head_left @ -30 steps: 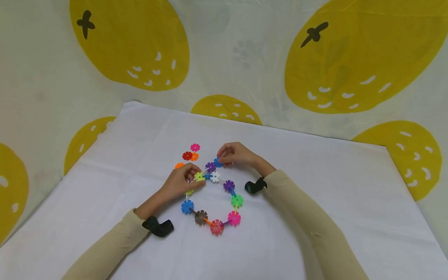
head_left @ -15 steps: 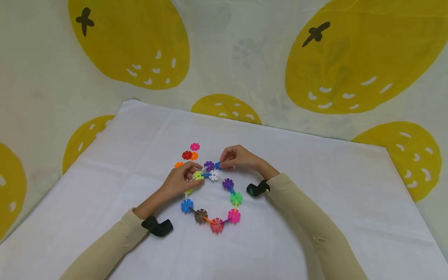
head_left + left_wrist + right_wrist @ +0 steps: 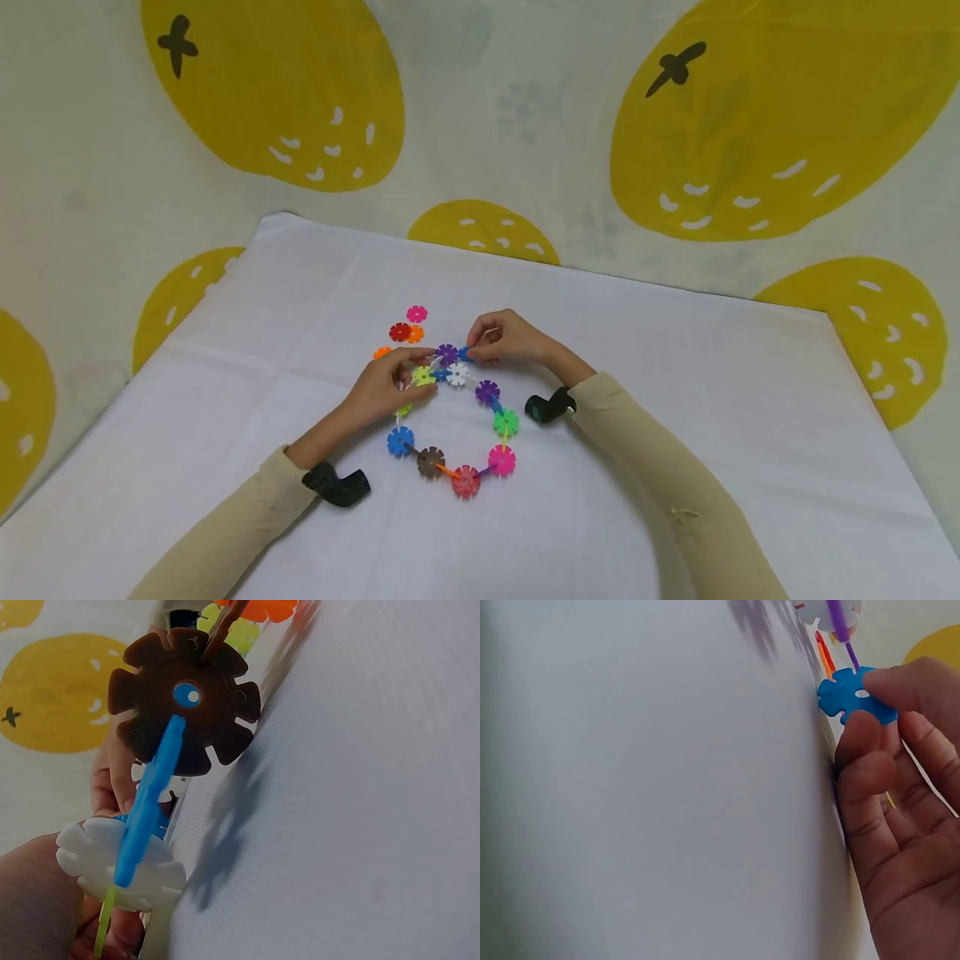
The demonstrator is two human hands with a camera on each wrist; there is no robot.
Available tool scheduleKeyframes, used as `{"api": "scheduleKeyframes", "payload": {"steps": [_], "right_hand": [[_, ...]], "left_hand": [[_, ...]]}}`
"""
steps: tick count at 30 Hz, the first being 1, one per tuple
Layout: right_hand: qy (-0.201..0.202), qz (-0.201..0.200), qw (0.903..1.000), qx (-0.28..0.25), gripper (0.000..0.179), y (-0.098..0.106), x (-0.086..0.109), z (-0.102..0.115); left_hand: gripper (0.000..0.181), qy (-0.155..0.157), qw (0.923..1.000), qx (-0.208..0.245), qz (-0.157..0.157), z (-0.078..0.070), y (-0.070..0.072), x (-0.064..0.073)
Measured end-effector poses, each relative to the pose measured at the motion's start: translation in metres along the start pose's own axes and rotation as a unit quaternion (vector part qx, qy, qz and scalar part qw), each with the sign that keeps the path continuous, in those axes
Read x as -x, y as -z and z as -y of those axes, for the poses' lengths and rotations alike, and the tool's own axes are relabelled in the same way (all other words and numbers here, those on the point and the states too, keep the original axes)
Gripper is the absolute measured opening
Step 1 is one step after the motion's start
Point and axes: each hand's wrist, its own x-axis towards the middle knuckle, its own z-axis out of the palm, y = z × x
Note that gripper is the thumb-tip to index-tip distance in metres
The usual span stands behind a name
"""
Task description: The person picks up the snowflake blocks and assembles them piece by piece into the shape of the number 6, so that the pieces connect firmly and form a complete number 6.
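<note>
A ring of notched, flower-shaped interlocking discs lies on the white cloth, among them a brown disc [image 3: 431, 462], a red disc [image 3: 466, 481] and a green disc [image 3: 506, 422]. At the far side of the ring, my left hand [image 3: 386, 390] holds a yellow-green disc [image 3: 423, 377] between thumb and fingers. Its index fingertip reaches the purple disc [image 3: 446, 355] beyond the ring. My right hand [image 3: 513, 337] pinches a blue disc [image 3: 844, 694] between thumb and index finger, right beside that purple disc. In the left wrist view, a white disc [image 3: 97, 859] partly hides the left fingers.
Beyond the left hand lie loose discs: a pink disc [image 3: 417, 314], a dark red disc [image 3: 400, 332] and orange discs [image 3: 382, 352]. A cloth with yellow fruit prints [image 3: 483, 233] hangs behind the table. Black wrist devices [image 3: 337, 485] sit at both cuffs.
The right hand has come down a little with the blue disc, then shifted slightly left, bringing it level with the purple disc. The left hand has kept its hold, nearly still.
</note>
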Motion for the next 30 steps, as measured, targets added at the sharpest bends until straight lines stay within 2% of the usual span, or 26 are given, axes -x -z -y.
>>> {"api": "scheduleKeyframes", "payload": {"steps": [8,14,21,30], "right_hand": [[0.025,0.003,0.9997,0.0,0.01,-0.0043,-0.002,-0.0009],[0.055,-0.009,0.9985,0.002,0.009,-0.0052,-0.0025,-0.0005],[0.063,-0.005,0.998,0.007,0.009,-0.0036,-0.0038,0.0008],[0.09,0.001,0.9957,0.021,0.009,-0.0033,-0.0043,0.0021]], "left_hand": [[0.053,0.003,1.0,0.001,0.009,-0.0031,0.0006,0.0017],[0.051,-0.011,0.9999,0.008,0.01,-0.0009,0.0009,0.0018],[0.05,-0.02,0.9996,0.015,0.015,-0.0014,0.0018,0.0016],[0.051,-0.01,0.9994,0.029,0.018,-0.0005,0.0028,0.0011]]}}
